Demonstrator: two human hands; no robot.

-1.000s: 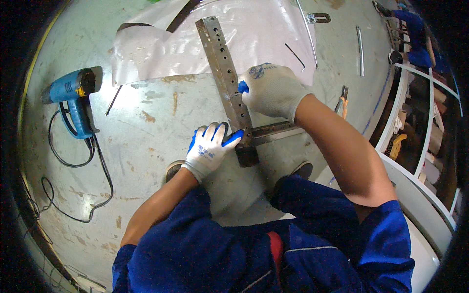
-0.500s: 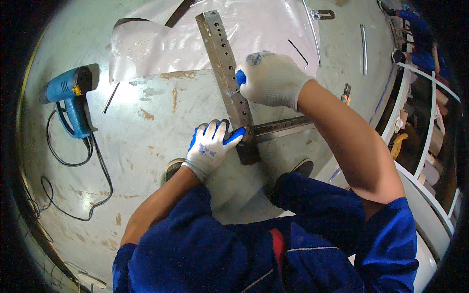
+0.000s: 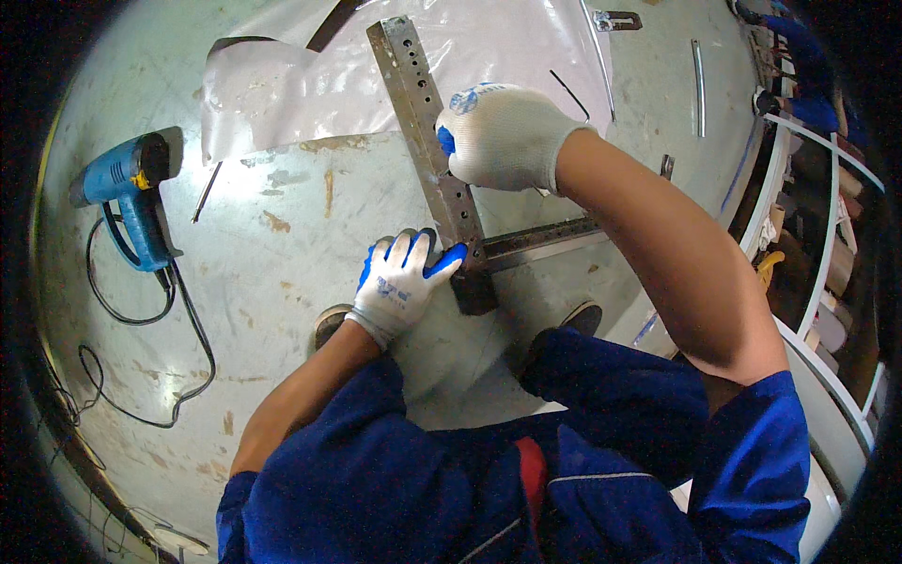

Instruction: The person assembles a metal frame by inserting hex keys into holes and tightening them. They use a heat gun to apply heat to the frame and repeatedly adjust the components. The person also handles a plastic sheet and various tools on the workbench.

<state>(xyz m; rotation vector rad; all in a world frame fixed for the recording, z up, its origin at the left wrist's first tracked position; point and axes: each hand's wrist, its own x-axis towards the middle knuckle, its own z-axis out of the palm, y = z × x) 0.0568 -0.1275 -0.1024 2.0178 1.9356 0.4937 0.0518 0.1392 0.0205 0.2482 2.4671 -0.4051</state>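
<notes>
A long rusty metal bar with a row of holes runs from the top middle down to a dark lower end. My left hand, in a white glove with blue palm coating, grips the bar near that end, its thumb laid on the bar. My right hand, gloved alike, is a closed fist over the bar's middle holes. What the fist holds is hidden behind the glove. From the bar's lower part a second dark metal bar branches right, passing under my right forearm.
A blue heat gun with a black cord lies at left on the grey floor. Beyond the bar spreads a pale sheet, with a thin black bent rod on it. A metal strip and a white-framed rack are at right.
My right fist has shifted slightly up and left; the thin metal shank seen beneath it earlier is barely visible now. My left hand stays on the bar. The whole view has shifted slightly.
</notes>
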